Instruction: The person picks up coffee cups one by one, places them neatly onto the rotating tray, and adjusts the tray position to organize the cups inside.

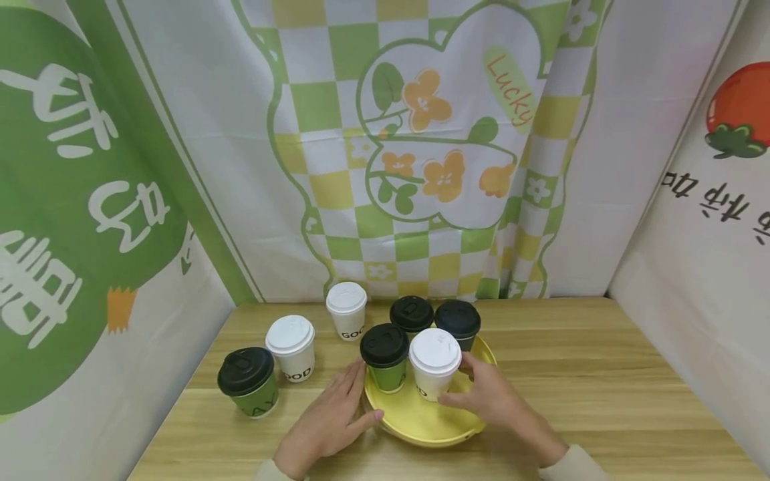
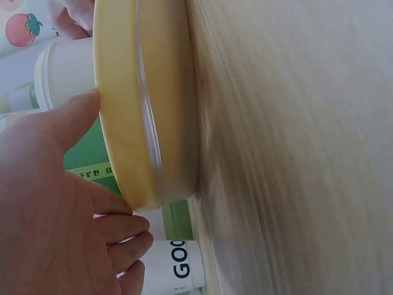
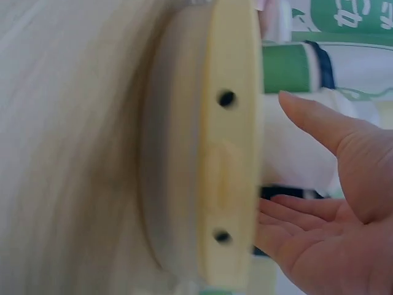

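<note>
A round yellow tray (image 1: 424, 424) with a raised side bears several lidded paper cups. At its front right, my right hand (image 1: 496, 397) holds a white cup (image 1: 432, 374) with a white lid, thumb on the near side, fingers on the far right. Left of it is a green cup (image 1: 386, 375) with a black lid; two more black-lidded cups (image 1: 412, 312) (image 1: 458, 321) are behind. My left hand (image 1: 331, 421) rests against the tray's left edge, fingers straight, thumb at the rim (image 2: 120, 147). In the right wrist view the tray wall (image 3: 230, 166) shows two dark holes.
Left of the tray on the wooden table (image 1: 601, 401) stand a black-lidded green cup (image 1: 255, 397) and two white cups (image 1: 296, 361) (image 1: 349, 324). A patterned curtain (image 1: 421, 167) hangs at the back, with printed cloth on both sides.
</note>
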Motion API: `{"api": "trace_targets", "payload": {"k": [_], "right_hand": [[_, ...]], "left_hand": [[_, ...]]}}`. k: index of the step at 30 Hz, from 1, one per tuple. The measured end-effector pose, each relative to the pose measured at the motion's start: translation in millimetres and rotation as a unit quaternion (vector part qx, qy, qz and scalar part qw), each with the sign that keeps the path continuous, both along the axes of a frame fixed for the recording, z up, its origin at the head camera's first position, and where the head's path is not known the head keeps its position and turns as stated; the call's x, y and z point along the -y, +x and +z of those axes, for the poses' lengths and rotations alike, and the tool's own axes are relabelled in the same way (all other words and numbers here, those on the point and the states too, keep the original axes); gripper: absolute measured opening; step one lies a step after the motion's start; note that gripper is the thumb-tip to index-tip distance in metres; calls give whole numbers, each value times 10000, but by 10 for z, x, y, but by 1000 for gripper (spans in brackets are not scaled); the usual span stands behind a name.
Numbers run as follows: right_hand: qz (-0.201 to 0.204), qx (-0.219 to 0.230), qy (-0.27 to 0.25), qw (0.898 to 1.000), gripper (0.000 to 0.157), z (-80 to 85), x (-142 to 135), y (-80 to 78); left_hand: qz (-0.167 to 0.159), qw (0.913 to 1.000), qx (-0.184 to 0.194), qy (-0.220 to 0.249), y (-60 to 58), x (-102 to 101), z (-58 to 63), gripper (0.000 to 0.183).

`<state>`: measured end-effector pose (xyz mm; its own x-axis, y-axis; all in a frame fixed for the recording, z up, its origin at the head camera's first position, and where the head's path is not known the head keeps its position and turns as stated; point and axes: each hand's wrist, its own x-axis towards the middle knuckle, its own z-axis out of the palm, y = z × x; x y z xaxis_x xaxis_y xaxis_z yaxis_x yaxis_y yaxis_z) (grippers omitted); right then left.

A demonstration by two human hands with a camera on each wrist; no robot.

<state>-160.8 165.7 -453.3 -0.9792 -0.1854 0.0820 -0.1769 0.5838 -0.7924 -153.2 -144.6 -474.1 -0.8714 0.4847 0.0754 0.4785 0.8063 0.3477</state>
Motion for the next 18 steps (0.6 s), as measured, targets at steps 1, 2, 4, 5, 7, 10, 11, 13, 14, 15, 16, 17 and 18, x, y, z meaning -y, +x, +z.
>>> {"api": "trace_targets", "payload": {"k": [1,2,4,5,7,10,11,13,14,15,16,17,18], "right_hand": [[56,-18,106,9999,76,38,-51,20],[112,-13,196,9997,78,79,-109,38],[200,-43,433,9989,86,154,-229,64],[258,-91,574,9980,91,187,-295,71],[376,-193,861,9954,101,241,-427,78],[574,-294,1235,9903,110,278,-605,71],[634,-304,1328,9886,113,281,-655,66],[728,-245,1446,9865,117,269,-733,58],[764,-195,1468,9860,120,253,-762,52],[808,-163,1488,9854,123,229,-786,45],[842,-112,1495,9851,125,202,-805,39],[898,-92,1488,9847,128,171,-822,30],[948,-88,1497,9841,131,135,-838,21]], "left_hand": [[-4,10000,-5,-2,0,-1,1,90],[-6,10000,-12,-10,-1,-1,1,90],[-4,10000,-18,-22,0,0,4,90],[-6,10000,-24,-34,-1,0,5,90],[-22,10000,-31,-45,-2,0,11,90],[-60,10000,-40,-26,-5,0,23,90],[-74,10000,-41,-9,-5,0,29,90],[-76,10000,-26,-2,-3,0,39,90],[-78,10000,-22,6,-3,1,41,90],[-72,10000,-11,-2,-2,1,44,90],[-69,10000,-2,-9,0,1,46,90],[-67,10000,-2,-19,-2,1,43,90],[-67,10000,1,-39,-3,0,42,90]]}}
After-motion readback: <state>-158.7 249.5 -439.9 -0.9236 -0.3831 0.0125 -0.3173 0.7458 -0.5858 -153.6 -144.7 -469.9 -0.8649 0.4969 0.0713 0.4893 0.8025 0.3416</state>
